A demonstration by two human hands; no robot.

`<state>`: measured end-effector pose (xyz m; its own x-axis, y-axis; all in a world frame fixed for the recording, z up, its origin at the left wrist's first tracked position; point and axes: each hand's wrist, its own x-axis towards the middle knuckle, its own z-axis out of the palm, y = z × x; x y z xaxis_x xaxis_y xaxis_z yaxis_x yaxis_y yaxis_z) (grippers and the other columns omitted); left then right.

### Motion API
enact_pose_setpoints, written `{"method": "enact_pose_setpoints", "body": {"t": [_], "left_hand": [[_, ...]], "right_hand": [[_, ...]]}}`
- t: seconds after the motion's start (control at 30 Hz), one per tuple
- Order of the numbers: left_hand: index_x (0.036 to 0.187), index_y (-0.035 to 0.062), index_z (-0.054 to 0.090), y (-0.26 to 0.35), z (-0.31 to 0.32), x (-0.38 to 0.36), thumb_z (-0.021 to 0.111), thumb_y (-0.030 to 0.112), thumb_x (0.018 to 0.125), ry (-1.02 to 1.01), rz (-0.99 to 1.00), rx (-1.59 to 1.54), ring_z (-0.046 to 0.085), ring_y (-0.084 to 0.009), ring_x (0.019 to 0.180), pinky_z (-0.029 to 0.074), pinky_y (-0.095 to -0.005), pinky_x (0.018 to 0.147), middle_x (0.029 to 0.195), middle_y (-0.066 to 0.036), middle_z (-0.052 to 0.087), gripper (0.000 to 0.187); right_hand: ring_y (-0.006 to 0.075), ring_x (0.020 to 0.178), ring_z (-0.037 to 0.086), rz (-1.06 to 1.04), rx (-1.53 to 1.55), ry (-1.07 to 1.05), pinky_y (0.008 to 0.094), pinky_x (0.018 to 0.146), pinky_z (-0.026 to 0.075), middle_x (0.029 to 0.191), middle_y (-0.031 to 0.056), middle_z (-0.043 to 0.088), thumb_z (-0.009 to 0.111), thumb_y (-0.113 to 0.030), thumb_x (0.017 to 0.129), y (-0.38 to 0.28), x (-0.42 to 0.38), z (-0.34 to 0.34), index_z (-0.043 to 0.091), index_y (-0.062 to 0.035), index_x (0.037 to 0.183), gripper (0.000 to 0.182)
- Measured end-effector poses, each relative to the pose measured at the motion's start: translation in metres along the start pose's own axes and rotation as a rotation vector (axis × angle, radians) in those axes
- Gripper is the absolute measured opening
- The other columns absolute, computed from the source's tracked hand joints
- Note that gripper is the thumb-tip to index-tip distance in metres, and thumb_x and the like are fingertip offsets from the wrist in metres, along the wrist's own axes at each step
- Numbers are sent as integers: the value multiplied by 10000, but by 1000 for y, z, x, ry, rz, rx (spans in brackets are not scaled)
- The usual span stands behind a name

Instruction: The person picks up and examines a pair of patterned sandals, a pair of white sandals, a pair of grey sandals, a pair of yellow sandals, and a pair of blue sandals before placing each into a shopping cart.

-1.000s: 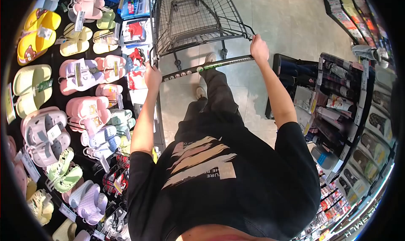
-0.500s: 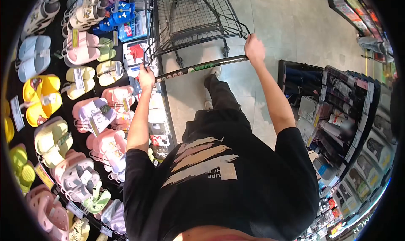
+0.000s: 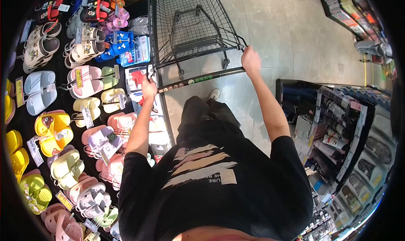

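A black wire shopping cart stands ahead of me, its basket bare inside as far as it shows. My left hand is wrapped round the left end of the cart's handlebar. At the bar's right end, my right hand grips it near the corner of the frame. Green lettering runs along the middle of the bar. Below it, one light shoe shows on the tiled floor.
A display of slippers and clogs fills the left side, with yellow slippers and light blue slippers among them, close to the cart. On the right stands a shelf of packaged goods. Grey tiled floor stretches ahead.
The slipper display and right shelf have slid down in view as I move forward with the cart. The handlebar sits slightly lower, and my legs have changed stride. Both hands keep their hold.
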<state>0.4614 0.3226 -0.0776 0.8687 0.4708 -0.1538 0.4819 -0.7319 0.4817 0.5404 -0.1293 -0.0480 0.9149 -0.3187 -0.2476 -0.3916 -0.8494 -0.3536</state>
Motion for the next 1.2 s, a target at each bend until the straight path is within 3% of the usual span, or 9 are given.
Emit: {"method": "enact_pose_setpoints", "body": {"t": [0.23,0.43,0.77,0.8,0.83,0.9,0.97,1.2], "left_hand": [[1300,40,568,33,11,67,494,161,980,-111,-68,-24,613,-494,1083,482,-545,911,1114,-316,662,351],[1277,69,588,70,19,120,533,195,973,-134,-111,-91,648,-468,1038,507,-512,891,1041,-296,687,333],[1247,50,608,111,36,213,540,213,957,-85,40,-168,636,-479,1028,513,-537,875,1063,-304,674,340],[1247,46,617,125,31,216,538,219,947,-98,-9,-92,637,-476,1028,512,-541,866,1055,-296,679,356],[1220,29,621,125,36,219,538,215,937,-3,65,-134,643,-479,1000,507,-554,852,1017,-292,684,349],[1187,16,628,153,17,219,541,188,933,-80,-7,-186,642,-494,972,500,-567,853,978,-307,678,319],[1185,16,635,150,36,223,539,178,938,-57,19,-235,643,-488,964,502,-566,854,958,-309,677,311],[1273,40,581,188,71,210,531,204,957,-91,-95,-232,653,-492,913,516,-574,810,944,-290,685,360]], "right_hand": [[484,929,667,28,-32,-26,570,835,509,938,284,702,386,-303,1047,-21,55,-12,559,-15,1059,336],[499,934,659,26,-50,11,575,837,509,942,301,694,389,-313,1040,-31,110,-7,565,-12,1051,349],[489,932,666,93,-85,57,561,829,521,951,295,698,391,-368,1041,-55,181,-7,587,-21,1075,400],[482,944,666,129,-97,58,563,829,520,976,285,700,398,-392,1040,-55,188,-8,588,-26,1081,414],[476,957,666,149,-105,53,564,829,518,1001,275,702,404,-416,1039,-61,196,-8,588,-31,1087,429],[463,978,666,151,-113,21,562,824,517,1033,267,701,421,-443,1034,-63,207,-15,593,-35,1098,448],[457,966,670,107,-128,41,559,812,518,1011,263,703,433,-450,1032,-59,219,-20,599,-43,1095,444],[471,978,656,46,-205,54,564,826,510,1031,244,700,438,-483,1029,-49,268,-49,616,-44,1099,479]]}}
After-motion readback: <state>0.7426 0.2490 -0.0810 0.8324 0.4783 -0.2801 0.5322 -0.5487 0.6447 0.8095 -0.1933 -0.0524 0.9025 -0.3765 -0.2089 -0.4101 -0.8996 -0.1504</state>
